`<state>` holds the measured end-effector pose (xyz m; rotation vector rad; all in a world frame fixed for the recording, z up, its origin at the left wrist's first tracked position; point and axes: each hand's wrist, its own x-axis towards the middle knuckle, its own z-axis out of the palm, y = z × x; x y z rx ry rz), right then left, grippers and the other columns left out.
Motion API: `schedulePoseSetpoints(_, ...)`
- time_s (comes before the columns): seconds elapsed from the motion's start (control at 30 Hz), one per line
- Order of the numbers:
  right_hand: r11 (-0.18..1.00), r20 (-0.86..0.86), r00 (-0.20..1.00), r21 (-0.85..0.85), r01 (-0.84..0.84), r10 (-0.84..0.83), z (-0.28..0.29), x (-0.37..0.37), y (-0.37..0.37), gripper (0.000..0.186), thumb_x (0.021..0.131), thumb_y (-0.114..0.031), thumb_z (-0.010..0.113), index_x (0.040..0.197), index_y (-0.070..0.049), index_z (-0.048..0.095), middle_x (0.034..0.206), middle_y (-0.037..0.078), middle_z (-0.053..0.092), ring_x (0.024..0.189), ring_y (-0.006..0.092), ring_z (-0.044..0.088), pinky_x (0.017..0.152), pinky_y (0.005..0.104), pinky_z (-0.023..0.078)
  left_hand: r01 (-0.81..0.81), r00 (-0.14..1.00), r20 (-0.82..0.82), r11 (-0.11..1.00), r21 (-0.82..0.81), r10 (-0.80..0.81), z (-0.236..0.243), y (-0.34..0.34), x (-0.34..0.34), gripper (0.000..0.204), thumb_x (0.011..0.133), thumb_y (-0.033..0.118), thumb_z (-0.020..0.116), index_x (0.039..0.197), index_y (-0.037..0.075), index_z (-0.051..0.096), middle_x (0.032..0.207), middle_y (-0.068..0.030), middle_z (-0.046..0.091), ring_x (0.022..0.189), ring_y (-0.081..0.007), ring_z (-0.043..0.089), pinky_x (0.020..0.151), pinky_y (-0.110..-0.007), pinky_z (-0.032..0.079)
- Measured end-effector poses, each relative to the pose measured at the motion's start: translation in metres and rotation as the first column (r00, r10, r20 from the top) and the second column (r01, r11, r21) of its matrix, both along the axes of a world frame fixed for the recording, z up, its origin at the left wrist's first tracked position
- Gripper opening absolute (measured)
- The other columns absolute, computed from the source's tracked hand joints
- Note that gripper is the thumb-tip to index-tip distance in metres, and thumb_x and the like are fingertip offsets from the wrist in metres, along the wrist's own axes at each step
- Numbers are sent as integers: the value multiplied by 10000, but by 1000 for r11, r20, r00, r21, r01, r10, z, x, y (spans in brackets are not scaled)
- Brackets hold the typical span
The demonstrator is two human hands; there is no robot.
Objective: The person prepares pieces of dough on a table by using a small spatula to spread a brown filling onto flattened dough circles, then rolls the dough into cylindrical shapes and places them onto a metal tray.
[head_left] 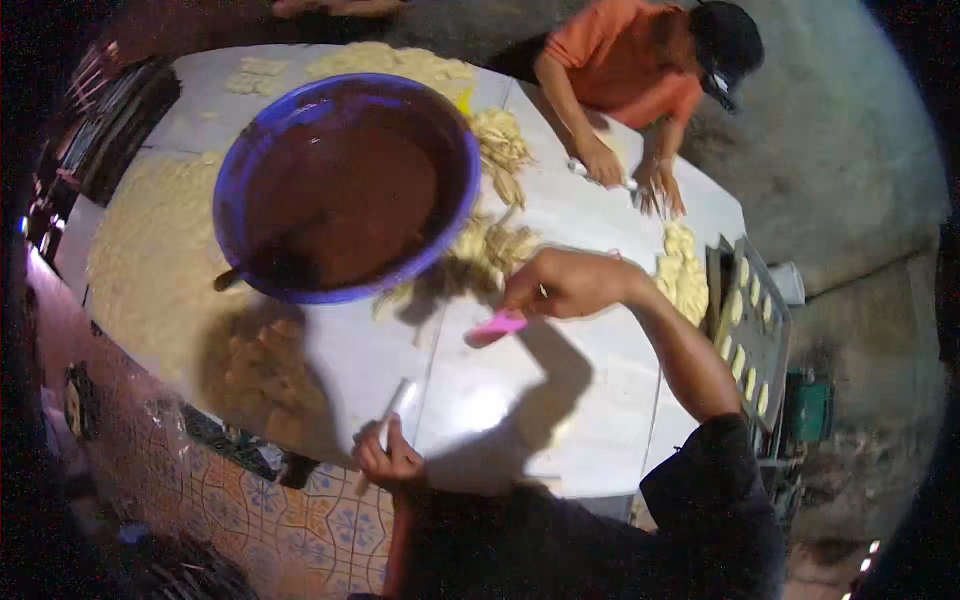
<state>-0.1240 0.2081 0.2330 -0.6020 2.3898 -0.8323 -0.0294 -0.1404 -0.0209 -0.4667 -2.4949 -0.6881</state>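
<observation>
My right hand is raised over the middle of the white table, fingers closed on a small pink utensil with a rounded, flattish end. Its exact kind is unclear. At the table's near edge, my left hand grips a slim pale rod, tilted with its upper end over the tabletop. Beyond my hands, to the left, stands a large purple-blue basin of thick brown mixture. A dark handle pokes out at its rim. Between basin and right hand lie pale dough strips.
Flattened pale dough covers the table's left side. Across the table a person in orange works with a white rolling pin. At right, shaped dough pieces lie beside a metal tray holding several more. Patterned tiles cover the floor.
</observation>
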Motion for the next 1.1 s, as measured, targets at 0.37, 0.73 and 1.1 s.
schedulePoseSetpoints(0.37, 761, -502, 648, -30, 648, -572, -196, 303, -86, 535, 828, -77, 706, 1343, -107, 568, 1438, 149, 514, 1069, 373, 589, 783, 441, 596, -24, 997, 68, 968, -248, 42, -84, -50, -11, 372, 972, 131, 563, 1332, 170, 647, 1266, -149, 642, 1097, -351, 617, 934, -478, 494)
schedulePoseSetpoints(0.73, 644, -6, 645, -40, 764, -764, -146, 352, -27, 303, 904, -194, 680, 1182, -77, 717, 1158, 162, 697, 919, 306, 709, 765, 409, 581, 81, 995, -28, 943, -323, -95, -14, -13, -2, 549, 900, 82, 615, 1438, 173, 550, 1278, -130, 641, 1156, -315, 608, 995, -462, 473)
schedulePoseSetpoints(1.1, 872, -510, 717, -169, 459, -475, -186, 91, -64, 429, 811, -100, 647, 1233, -32, 680, 1281, 194, 652, 1161, 399, 614, 1006, 440, 515, 19, 999, 29, 994, -104, -16, 16, 1, 4, 325, 863, 55, 617, 1160, 155, 703, 1080, -113, 621, 1056, -344, 578, 916, -496, 448)
